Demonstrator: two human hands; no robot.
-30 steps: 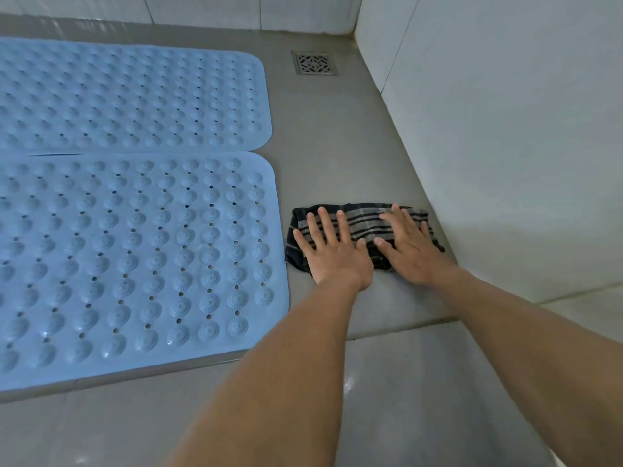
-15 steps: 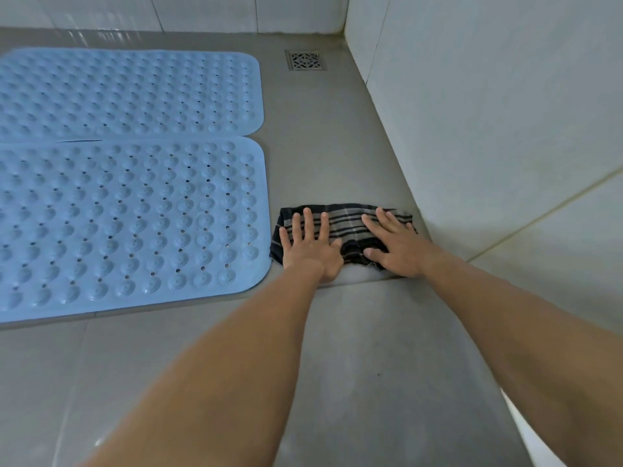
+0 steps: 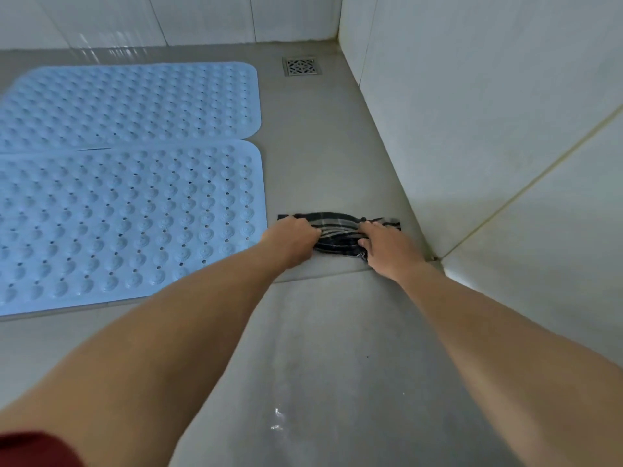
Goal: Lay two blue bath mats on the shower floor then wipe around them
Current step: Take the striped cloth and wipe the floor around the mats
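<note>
Two blue studded bath mats lie flat side by side on the grey shower floor: the near mat [image 3: 128,224] and the far mat [image 3: 135,102], their long edges touching. Right of the near mat a dark striped cloth [image 3: 338,232] lies bunched on the floor near the right wall. My left hand [image 3: 291,239] grips the cloth's left end with curled fingers. My right hand [image 3: 387,246] grips its right end, fingers curled into the fabric.
A square metal drain grate [image 3: 301,66] sits in the far right corner of the floor. White tiled walls [image 3: 488,112] close the space at the right and the back. A low step edge [image 3: 323,274] runs across the floor just under my hands. A wet patch [image 3: 276,419] shines on the near floor.
Both hands were flat on the spread cloth; now their fingers have curled and bunched it into a narrower strip. The cloth has slid back toward the step edge.
</note>
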